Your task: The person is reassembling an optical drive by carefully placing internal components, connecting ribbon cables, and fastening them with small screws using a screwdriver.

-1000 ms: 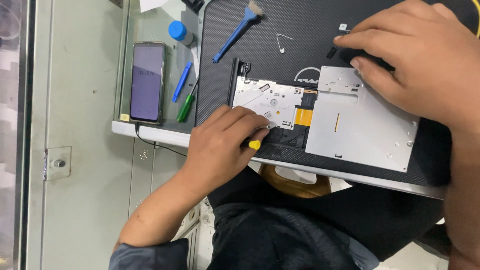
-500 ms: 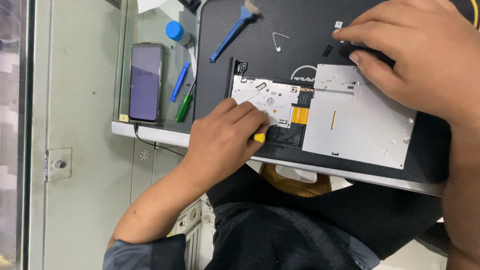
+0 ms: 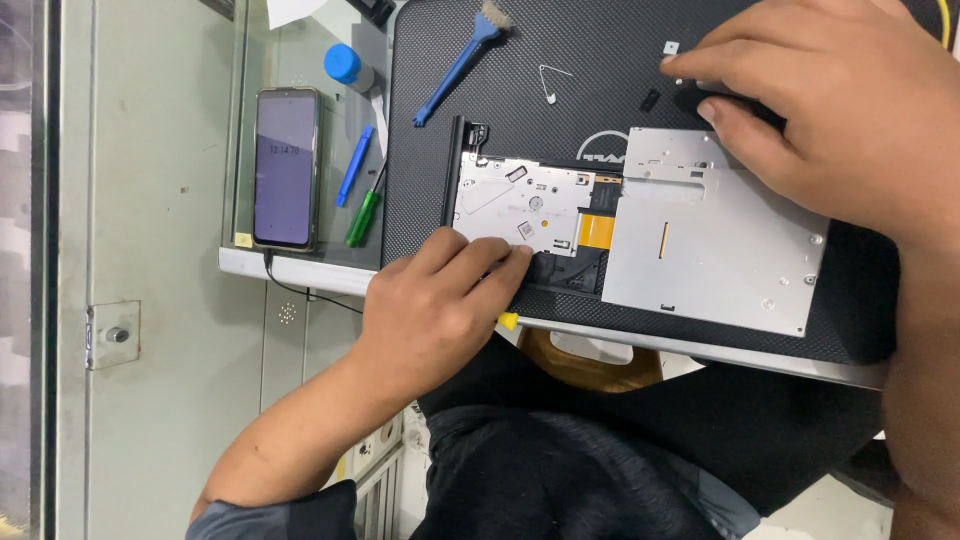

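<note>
A silver optical drive [image 3: 710,240] lies on a black laptop lid [image 3: 560,110], its tray [image 3: 520,200] pulled out to the left with an orange ribbon cable [image 3: 596,230] showing. My left hand [image 3: 440,300] is closed around a yellow-handled screwdriver [image 3: 507,320], and its fingertips touch the tray's near edge. My right hand [image 3: 830,110] rests on the lid at the drive's far corner, its fingers spread over a small black piece [image 3: 650,98].
A blue brush tool [image 3: 455,65], a bent wire clip [image 3: 552,82] and a tiny white part [image 3: 670,46] lie on the lid. On the glass shelf to the left are a phone [image 3: 286,165], blue [image 3: 354,165] and green [image 3: 362,218] tools and a blue-capped bottle [image 3: 345,65]. A grey cabinet [image 3: 150,300] stands below.
My left hand has slid slightly toward the lid's near edge, still on the screwdriver. My right hand stays at the drive's far corner.
</note>
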